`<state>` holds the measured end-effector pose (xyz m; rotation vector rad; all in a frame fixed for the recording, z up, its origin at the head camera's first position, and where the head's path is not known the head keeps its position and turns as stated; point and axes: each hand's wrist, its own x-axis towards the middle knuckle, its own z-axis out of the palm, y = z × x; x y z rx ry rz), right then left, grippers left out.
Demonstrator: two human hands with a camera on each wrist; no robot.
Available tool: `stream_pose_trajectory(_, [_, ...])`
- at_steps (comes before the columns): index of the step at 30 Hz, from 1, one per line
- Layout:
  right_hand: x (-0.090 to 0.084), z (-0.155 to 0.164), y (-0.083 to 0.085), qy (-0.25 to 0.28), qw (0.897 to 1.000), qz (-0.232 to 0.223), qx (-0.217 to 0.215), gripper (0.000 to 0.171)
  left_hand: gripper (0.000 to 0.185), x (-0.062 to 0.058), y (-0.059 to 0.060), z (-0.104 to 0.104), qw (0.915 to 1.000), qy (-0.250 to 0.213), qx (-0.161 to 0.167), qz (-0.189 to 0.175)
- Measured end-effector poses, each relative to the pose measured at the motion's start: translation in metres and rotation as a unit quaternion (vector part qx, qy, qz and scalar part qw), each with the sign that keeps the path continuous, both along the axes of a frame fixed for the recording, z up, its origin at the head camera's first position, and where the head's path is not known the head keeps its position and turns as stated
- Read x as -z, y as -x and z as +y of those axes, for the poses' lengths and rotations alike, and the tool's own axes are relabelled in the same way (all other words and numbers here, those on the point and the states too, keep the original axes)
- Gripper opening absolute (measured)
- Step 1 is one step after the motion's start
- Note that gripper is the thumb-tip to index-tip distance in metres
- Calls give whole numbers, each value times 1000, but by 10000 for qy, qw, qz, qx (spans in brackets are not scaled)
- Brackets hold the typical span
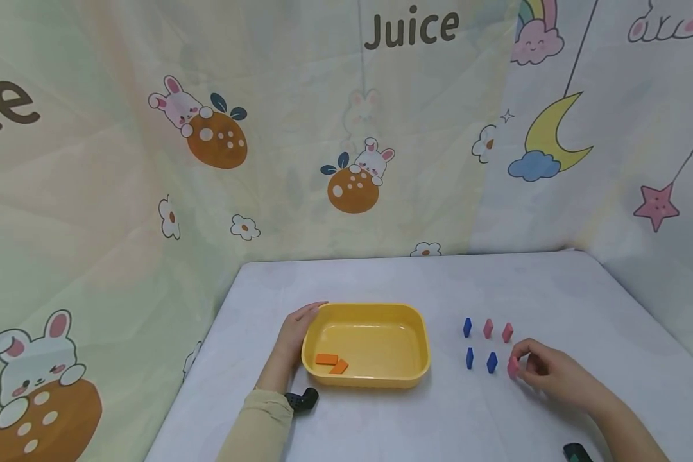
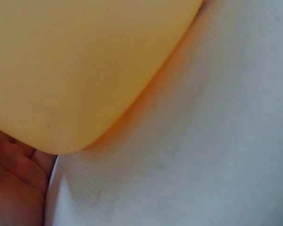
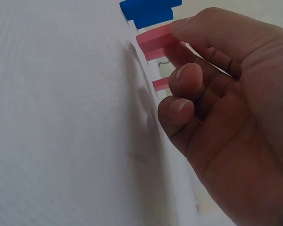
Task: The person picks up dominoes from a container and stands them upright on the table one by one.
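Observation:
A yellow tray [image 1: 421, 333] sits mid-table with two orange blocks [image 1: 332, 363] lying in its near left corner. My left hand [image 1: 296, 333] rests flat against the tray's left wall, fingers straight; the left wrist view shows the tray wall [image 2: 75, 61] pressed close to my palm [image 2: 14, 188]. To the tray's right, small blocks stand in two rows: three blue blocks [image 1: 467, 327] and two free pink blocks [image 1: 487, 328]. My right hand [image 1: 539, 369] pinches a third pink block [image 1: 513, 366] at the near row's right end, seen held at the fingertips as the pink block [image 3: 153, 38] beside a blue block [image 3: 148, 9].
The white table [image 1: 381, 282] is walled by cartoon-print curtains at the back and on both sides. Black wrist camera mounts show at my left wrist [image 1: 302, 400] and right wrist [image 1: 577, 452]. The table's left edge runs close to my left sleeve [image 1: 260, 427].

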<state>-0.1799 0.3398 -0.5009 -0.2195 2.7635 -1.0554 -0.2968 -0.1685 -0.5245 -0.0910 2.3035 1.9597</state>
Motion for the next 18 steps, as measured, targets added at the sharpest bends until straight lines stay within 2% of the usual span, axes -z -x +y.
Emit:
stream_pose_trajectory(4, [1,0,0,10,10000,-79,-1,29,35,-1,0,0,10000,3,-10,-25])
stream_pose_trajectory(18, [4,3,0,32,9998,116,-162,27,33,-3,-2,0,10000,38,-40,-56])
